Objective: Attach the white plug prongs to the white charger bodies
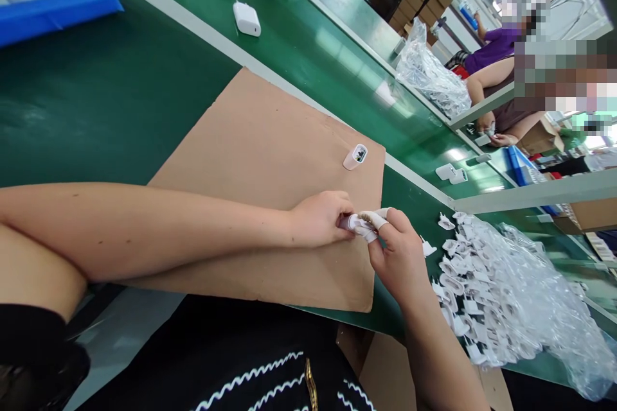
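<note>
My left hand [322, 218] is closed around a small white plastic charger housing [345, 223], low over the right part of a cardboard sheet [270, 135]. My right hand [398, 247], with white covers on some fingertips, pinches at the housing's right end. A white piece [360, 226] shows between its fingers, partly hidden by them. Just beyond both hands, another white charger housing [353, 159] lies on the cardboard, its open end showing dark parts inside. To the right of my right hand is a heap of white plastic plug parts [470, 298].
A clear plastic bag [544, 295] lies beside the heap. White chargers [247, 19] rest on the green belt past a pale metal rail [193, 22]. A blue tray [62, 11] stands far left. Across the belt, a co-worker's hands [496, 136] hold small white parts.
</note>
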Motion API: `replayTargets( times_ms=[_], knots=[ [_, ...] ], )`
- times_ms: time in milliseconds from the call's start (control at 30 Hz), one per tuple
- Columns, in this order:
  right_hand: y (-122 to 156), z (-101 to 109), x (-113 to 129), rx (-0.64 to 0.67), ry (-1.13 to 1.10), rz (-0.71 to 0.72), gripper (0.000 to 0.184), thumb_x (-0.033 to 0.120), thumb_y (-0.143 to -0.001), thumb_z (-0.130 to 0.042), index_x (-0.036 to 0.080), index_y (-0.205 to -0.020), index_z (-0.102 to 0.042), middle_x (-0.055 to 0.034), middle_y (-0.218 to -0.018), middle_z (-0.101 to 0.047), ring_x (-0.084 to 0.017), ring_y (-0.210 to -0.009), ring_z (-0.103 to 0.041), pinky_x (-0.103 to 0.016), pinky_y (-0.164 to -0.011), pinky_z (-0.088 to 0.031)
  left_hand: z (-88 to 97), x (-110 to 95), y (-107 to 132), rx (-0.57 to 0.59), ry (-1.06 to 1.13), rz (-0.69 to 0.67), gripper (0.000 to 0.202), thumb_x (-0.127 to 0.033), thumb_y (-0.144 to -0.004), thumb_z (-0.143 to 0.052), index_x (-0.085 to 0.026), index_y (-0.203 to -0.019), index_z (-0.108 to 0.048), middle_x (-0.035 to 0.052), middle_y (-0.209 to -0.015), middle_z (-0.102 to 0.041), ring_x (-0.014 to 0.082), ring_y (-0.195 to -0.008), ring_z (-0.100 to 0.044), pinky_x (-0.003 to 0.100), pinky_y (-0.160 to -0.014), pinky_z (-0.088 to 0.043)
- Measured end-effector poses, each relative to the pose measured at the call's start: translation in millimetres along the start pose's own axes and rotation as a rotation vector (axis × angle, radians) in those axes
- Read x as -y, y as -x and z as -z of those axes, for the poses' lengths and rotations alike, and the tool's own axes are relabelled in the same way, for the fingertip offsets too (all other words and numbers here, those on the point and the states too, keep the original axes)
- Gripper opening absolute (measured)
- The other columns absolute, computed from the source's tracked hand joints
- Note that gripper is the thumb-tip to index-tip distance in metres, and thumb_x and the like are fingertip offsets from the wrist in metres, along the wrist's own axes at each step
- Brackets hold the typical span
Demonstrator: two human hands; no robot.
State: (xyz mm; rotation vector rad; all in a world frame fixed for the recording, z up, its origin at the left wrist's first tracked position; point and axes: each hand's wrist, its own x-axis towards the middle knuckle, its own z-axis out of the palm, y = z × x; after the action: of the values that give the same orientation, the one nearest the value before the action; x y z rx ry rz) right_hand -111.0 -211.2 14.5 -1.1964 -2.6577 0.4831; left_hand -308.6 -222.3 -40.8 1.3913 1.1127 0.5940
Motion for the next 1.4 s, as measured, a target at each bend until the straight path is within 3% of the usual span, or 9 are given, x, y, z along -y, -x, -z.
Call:
replayTargets(
  times_ms=[333,500,600,733,867,1000,1133,1233,1400],
  knots=[
    [-1,-16,2,-0.029,-0.235,-0.214,0.017,0.009,-0.08,-0.058,0.022,-0.07,-0.056,0.0011,-0.074,-0.043,-0.013,-0.059,-0.044,-0.027,-0.051,-0.033,-5.5,2,2,-0.056,-0.016,-0.001,0.015,-0.028,-0.076,-0.078,-0.018,-0.076,-0.067,0.0,-0.082,-0.058,0.0142,-0.072,-0.058,0.028,-0.068,-0.046],
    [21,-14,-10,-0.15,-0.308,-0.347,0.015,0.031,-0.087,-0.069,0.024,-0.1,-0.067,-0.0029,-0.096,-0.059,-0.014,-0.065,-0.049,-0.029,-0.057,-0.043,-1.1,5,2,-0.075,-0.051,-0.071,0.02,-0.035,-0.077,-0.078,-0.019,-0.088,-0.073,0.0017,-0.084,-0.063,0.0162,-0.072,-0.062,0.029,-0.068,-0.049],
    [59,-1,-37,-0.227,-0.146,-0.488,0.047,0.047,-0.094,-0.064,0.025,-0.135,-0.06,-0.0103,-0.115,-0.06,-0.021,-0.083,-0.059,-0.037,-0.072,-0.052,22.0,12,-12,-0.273,-0.062,-0.166,0.028,-0.044,-0.081,-0.076,-0.02,-0.094,-0.074,0.0052,-0.095,-0.069,0.0198,-0.083,-0.065,0.031,-0.074,-0.052],
    [110,-3,-75,-0.166,0.156,-0.603,0.053,0.058,-0.093,-0.06,0.018,-0.126,-0.068,-0.017,-0.116,-0.062,-0.035,-0.107,-0.058,-0.057,-0.094,-0.049,77.6,29,-68,-0.536,-0.264,-0.032,0.031,-0.046,-0.082,-0.076,-0.02,-0.098,-0.073,0.0072,-0.104,-0.071,0.0235,-0.094,-0.064,0.034,-0.083,-0.05],
    [126,-16,-86,-0.183,0.038,-0.598,0.037,0.044,-0.094,-0.061,0.016,-0.115,-0.072,-0.0188,-0.125,-0.061,-0.035,-0.117,-0.059,-0.059,-0.1,-0.05,125.2,49,-134,-0.578,-0.496,0.189,0.025,-0.039,-0.084,-0.072,-0.017,-0.095,-0.069,0.009,-0.107,-0.07,0.025,-0.1,-0.06,0.035,-0.088,-0.045],
    [124,-11,-80,-0.258,-0.137,-0.654,0.028,0.034,-0.095,-0.058,0.018,-0.113,-0.073,-0.0172,-0.133,-0.062,-0.031,-0.122,-0.06,-0.055,-0.105,-0.05,135.7,54,-157,-0.554,-0.55,0.369,0.043,-0.041,-0.079,-0.077,-0.014,-0.108,-0.064,0.0106,-0.114,-0.064,0.0285,-0.111,-0.054,0.038,-0.095,-0.042],
    [119,0,-70,-0.367,-0.466,-0.853,0.039,0.046,-0.095,-0.063,0.021,-0.124,-0.069,-0.0132,-0.124,-0.07,-0.027,-0.112,-0.067,-0.049,-0.1,-0.055,120.2,44,-124,-0.734,-0.566,0.098,0.079,-0.059,-0.081,-0.072,-0.014,-0.14,-0.046,0.0078,-0.14,-0.043,0.033,-0.134,-0.032,0.047,-0.112,-0.031],
    [109,3,-59,-0.376,-0.795,-0.899,0.043,0.053,-0.093,-0.066,0.022,-0.122,-0.067,-0.011,-0.12,-0.071,-0.024,-0.106,-0.071,-0.044,-0.096,-0.058,99.2,37,-92,-0.565,-0.491,-0.111,0.078,-0.059,-0.08,-0.067,-0.02,-0.144,-0.045,0.005,-0.146,-0.042,0.0311,-0.131,-0.039,0.047,-0.112,-0.035],
    [80,-4,-45,-0.306,-0.928,-0.759,0.054,0.05,-0.088,-0.073,0.025,-0.134,-0.058,-0.0082,-0.118,-0.068,-0.018,-0.088,-0.072,-0.035,-0.074,-0.061,59.7,30,-77,-0.106,-0.367,-0.039,0.095,-0.047,-0.075,-0.073,-0.015,-0.155,-0.034,0.0172,-0.159,-0.038,0.0333,-0.137,-0.047,0.045,-0.114,-0.041]
  ],
)
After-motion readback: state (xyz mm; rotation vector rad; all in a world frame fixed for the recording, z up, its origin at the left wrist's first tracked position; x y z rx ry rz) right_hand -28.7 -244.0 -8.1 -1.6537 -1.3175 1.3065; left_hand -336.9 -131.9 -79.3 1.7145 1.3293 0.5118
